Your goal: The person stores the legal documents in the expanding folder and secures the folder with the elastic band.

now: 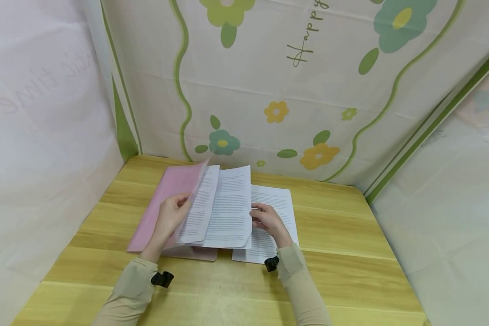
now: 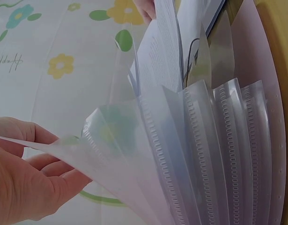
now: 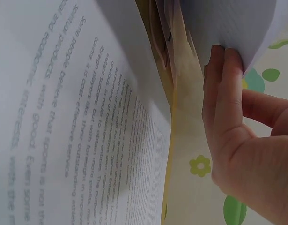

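1. Left hand (image 1: 173, 217): grasping, thumb and fingers pinching the free edge of the cover on the pink folder (image 1: 178, 177). Cover is held raised and tilted, not flat.
2. Right hand (image 1: 268, 219): grasping, fingers and thumb on the right edge of the printed sheets (image 1: 230, 203). Right wrist view: thumb on one side of the paper, fingers on the other.
3. Printed sheets sit between the two hands, right of the raised cover, text side visible from the head. Near right corner curls a bit. Left part runs behind another printed page (image 1: 205, 194), itself partly under the cover.
4. Folder: on the table, left of centre, toward the far edge. Its pink lower cover (image 1: 197, 254) shows at the near side, below the sheets.
5. Inside the folder, per left wrist view: several clear pockets (image 2: 204, 150), fanned apart, slotted strips along their edges. Can't tell whether the held sheets are in a pocket.
6. Loose printed sheet (image 1: 261, 246): flat on the table right of the folder, under the right hand, partly covered by the held sheets.
7. Wooden table (image 1: 216, 294) under everything. Beyond its far edge: white curtain (image 1: 236, 86), flower print, "Happy" lettering.
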`<state>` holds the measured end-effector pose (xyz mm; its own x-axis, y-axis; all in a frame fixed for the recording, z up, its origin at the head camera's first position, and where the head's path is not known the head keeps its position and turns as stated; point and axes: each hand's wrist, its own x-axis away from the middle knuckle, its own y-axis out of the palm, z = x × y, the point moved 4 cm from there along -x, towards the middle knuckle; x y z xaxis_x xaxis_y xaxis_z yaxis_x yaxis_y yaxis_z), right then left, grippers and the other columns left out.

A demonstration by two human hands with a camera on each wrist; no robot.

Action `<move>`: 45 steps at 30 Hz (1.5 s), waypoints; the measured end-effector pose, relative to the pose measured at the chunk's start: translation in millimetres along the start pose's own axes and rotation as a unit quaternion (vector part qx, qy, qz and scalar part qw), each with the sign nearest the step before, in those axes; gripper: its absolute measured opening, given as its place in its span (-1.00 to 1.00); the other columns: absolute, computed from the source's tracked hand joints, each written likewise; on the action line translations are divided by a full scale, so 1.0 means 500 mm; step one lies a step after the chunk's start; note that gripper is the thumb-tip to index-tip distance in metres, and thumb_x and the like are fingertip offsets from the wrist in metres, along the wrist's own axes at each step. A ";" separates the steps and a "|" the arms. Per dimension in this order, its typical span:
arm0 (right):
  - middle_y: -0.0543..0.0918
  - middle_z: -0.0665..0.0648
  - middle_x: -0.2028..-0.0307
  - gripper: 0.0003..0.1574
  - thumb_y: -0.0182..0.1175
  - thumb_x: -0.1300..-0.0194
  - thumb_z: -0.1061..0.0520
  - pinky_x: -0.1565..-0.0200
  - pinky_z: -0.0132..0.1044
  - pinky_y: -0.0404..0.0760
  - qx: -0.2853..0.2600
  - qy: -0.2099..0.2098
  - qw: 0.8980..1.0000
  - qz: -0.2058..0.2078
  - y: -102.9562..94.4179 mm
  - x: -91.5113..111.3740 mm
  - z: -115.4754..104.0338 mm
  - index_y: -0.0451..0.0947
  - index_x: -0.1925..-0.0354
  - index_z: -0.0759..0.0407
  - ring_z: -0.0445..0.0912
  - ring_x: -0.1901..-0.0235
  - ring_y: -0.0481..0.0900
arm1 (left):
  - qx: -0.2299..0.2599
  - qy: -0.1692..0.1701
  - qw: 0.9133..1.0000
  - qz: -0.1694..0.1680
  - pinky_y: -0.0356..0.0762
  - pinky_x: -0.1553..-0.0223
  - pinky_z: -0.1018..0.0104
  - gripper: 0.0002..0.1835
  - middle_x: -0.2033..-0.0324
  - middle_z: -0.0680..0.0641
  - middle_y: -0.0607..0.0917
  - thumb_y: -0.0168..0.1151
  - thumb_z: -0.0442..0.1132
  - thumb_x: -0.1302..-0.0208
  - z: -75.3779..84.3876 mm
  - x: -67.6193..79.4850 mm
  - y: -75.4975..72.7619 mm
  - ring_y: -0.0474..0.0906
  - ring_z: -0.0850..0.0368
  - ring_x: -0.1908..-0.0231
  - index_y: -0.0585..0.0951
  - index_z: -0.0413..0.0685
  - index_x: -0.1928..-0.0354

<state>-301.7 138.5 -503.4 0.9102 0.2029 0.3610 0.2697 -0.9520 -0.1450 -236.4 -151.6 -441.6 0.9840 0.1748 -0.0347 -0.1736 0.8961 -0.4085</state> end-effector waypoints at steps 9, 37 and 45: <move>0.59 0.33 -0.16 -0.34 0.12 -0.40 0.19 0.25 -0.37 0.67 -0.001 -0.007 1.000 -0.024 0.023 -0.004 -0.008 0.30 -0.41 0.24 -0.18 0.23 0.66 | -0.009 0.000 1.000 0.003 0.51 0.31 0.58 -0.58 0.02 -0.31 0.74 0.08 -0.23 -0.37 -0.005 -0.001 0.001 0.69 -0.09 0.11 0.60 -0.27 -0.18; 0.67 0.29 -0.06 -0.42 0.20 -0.33 0.28 0.23 -0.30 0.72 -0.026 -0.014 0.999 -0.012 0.066 -0.012 -0.019 0.41 -0.30 0.19 -0.17 0.30 0.70 | 0.002 -0.001 1.000 0.003 0.49 0.31 0.57 -0.60 0.01 -0.34 0.72 0.10 -0.27 -0.38 -0.004 -0.009 0.001 0.69 -0.11 0.10 0.59 -0.31 -0.18; 0.66 0.31 -0.06 -0.37 0.20 -0.31 0.32 0.20 -0.30 0.72 -0.036 -0.020 0.999 -0.031 0.086 -0.014 -0.025 0.39 -0.33 0.21 -0.18 0.31 0.69 | 0.010 -0.003 1.000 0.003 0.50 0.33 0.57 -0.59 0.02 -0.36 0.72 0.08 -0.29 -0.37 -0.002 -0.005 0.000 0.69 -0.18 0.10 0.57 -0.32 -0.19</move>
<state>-300.5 93.0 -500.6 0.9048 0.2700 0.3292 0.3042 -0.9510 -0.0560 -239.0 -152.4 -442.3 0.9828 0.1820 -0.0320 -0.1799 0.9027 -0.3908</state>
